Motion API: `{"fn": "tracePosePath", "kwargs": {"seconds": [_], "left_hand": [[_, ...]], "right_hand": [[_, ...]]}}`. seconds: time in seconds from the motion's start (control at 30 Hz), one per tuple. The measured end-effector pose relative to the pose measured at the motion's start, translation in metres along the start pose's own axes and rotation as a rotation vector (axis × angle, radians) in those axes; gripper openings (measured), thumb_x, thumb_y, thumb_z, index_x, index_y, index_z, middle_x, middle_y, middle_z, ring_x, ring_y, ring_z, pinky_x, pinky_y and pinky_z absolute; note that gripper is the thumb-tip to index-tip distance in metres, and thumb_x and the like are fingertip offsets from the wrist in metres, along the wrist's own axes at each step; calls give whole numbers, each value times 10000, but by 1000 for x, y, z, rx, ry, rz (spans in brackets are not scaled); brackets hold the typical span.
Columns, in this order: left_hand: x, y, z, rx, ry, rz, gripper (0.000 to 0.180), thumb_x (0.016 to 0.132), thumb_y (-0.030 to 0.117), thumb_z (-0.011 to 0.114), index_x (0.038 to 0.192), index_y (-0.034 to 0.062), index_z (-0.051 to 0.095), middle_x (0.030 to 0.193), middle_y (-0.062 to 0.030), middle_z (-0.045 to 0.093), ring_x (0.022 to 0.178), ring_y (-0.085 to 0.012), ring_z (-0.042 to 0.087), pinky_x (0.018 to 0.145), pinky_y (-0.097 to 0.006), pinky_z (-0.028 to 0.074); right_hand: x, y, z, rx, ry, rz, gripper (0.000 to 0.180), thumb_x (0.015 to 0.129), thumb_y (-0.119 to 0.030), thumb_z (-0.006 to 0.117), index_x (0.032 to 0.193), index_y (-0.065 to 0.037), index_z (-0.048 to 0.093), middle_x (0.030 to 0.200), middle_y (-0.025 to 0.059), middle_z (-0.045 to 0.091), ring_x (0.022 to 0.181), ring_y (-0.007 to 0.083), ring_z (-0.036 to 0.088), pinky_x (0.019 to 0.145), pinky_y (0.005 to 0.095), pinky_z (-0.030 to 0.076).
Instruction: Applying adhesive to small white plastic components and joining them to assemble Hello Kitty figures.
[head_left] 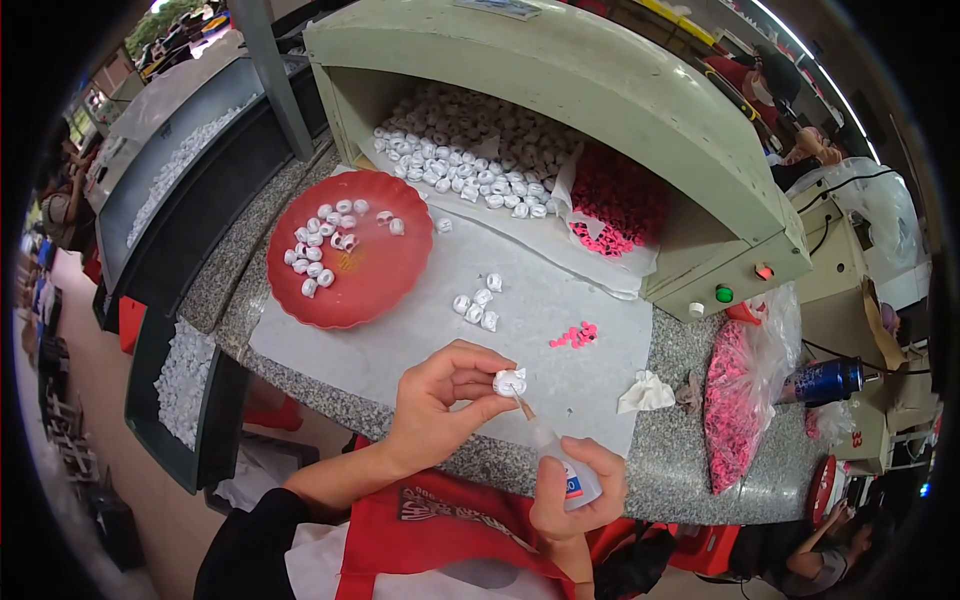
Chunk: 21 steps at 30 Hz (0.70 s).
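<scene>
Between the thumb and fingers of my left hand (pixel 438 402) is a small round white figure piece (pixel 508 383). My right hand (pixel 588 492) is wrapped around a translucent glue bottle (pixel 548 450), tilted so that its thin nozzle meets or nearly meets the white piece; contact is hard to tell. Just beyond my hands, several similar white pieces (pixel 481 299) sit on the white paper sheet (pixel 360 340), with a little heap of small pink pieces (pixel 574 335) to their right. More white pieces lie in a red scalloped plate (pixel 400 270) at the left.
A pale green machine housing (pixel 560 70) arches over many white pieces (pixel 470 150) and a pile of pink ones (pixel 615 210). At the right lie a crumpled tissue (pixel 647 393) and a bag of pink pieces (pixel 735 410). Dark bins (pixel 215 430) flank the granite worktop (pixel 690 480).
</scene>
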<state>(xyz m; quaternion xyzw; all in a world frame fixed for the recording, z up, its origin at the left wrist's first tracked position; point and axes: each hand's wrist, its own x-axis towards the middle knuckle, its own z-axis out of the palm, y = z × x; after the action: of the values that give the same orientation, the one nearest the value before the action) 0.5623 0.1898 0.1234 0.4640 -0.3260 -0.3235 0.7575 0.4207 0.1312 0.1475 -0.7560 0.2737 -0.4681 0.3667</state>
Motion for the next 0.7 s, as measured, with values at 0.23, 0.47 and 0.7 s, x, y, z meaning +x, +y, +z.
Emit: {"fn": "tracePosePath", "kwargs": {"seconds": [0.23,0.47,0.7], "left_hand": [[1,-2,-1,43,14,15,297,702,-153,582,967,-63,481,997,-149,500,926,-221,566,796,-324,518],[1,-3,-3,203,-12,119,319,684,-160,591,969,-50,497,993,-155,501,919,-211,564,782,-296,523],[3,-1,-4,324,-31,161,310,682,-159,594,957,-45,509,994,-157,505,923,-209,562,790,-291,519]], "right_hand": [[9,6,4,40,-7,-140,228,643,-35,643,850,7,558,669,101,573,522,169,531,490,256,415],[5,-2,2,-17,-35,-113,181,650,-79,647,811,-22,588,684,105,587,561,182,556,536,253,431],[16,3,-4,18,-104,-243,253,613,23,659,844,12,556,627,86,575,434,172,511,409,248,395]]}}
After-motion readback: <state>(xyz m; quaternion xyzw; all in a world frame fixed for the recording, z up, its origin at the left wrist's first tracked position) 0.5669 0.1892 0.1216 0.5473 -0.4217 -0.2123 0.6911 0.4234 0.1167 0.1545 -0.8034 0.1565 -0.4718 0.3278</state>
